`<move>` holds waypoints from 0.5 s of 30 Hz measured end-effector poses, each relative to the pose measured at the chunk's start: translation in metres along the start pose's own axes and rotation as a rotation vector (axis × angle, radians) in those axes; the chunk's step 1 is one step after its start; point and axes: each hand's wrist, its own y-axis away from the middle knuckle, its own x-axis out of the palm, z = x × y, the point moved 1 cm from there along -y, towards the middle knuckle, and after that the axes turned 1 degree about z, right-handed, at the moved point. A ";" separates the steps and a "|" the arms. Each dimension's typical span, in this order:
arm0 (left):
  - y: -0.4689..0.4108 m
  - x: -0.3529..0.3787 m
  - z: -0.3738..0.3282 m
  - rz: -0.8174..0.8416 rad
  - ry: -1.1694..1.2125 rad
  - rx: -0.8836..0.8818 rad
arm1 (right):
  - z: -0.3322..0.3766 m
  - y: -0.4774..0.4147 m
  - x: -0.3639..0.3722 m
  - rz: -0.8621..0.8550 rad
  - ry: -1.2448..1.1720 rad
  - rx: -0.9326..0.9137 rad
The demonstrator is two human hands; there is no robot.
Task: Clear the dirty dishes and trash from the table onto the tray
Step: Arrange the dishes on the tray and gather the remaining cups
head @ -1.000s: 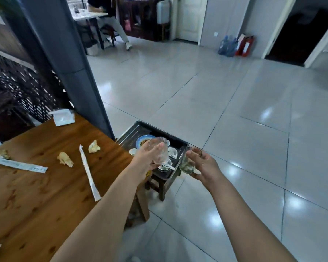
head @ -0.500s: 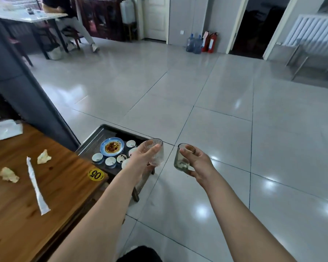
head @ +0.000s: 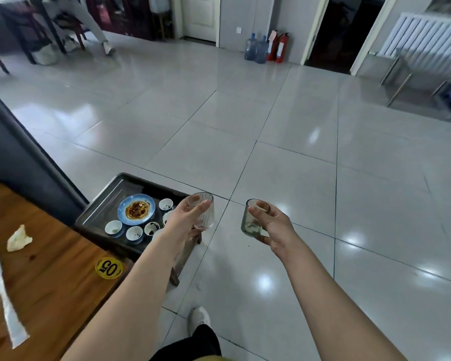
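The pale tiled floor [head: 297,152] fills most of the view; at the near left stands the wooden table [head: 50,282], and just beyond its right corner a dark tray [head: 107,201] rests on a low stool [head: 176,272]. The tray holds a blue plate [head: 137,209] smeared with sauce and a cluster of small cups [head: 113,227] along its near edge; its far half looks bare.

Both hands are occupied. The left hand [head: 185,217] wraps its fingers and thumb round a ribbed glass [head: 206,220], held upright at the tray's right edge; the right hand [head: 274,227] grips a smooth tinted glass [head: 248,225], thumb over the rim, out over the floor to the right of the tray, with some dregs at its bottom.

I judge both glasses stiff, light, brittle and possibly slick; they are best held round the wall, kept upright, and set down softly in the bare far part of the tray, clear of the cups, since a knock could chip either.

On the table lie a long paper wrapper [head: 3,287] and a crumpled napkin [head: 18,238], not yet cleared; both look soft and nearly weightless, easy to pinch anywhere.
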 end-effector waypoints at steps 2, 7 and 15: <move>-0.018 -0.011 -0.010 0.015 0.005 -0.016 | 0.007 -0.017 0.014 0.004 0.008 0.012; -0.061 -0.040 -0.036 -0.010 0.020 -0.039 | 0.025 -0.061 0.058 0.047 0.038 0.022; -0.093 -0.090 -0.045 -0.095 0.020 -0.076 | 0.029 -0.110 0.118 0.114 0.090 0.067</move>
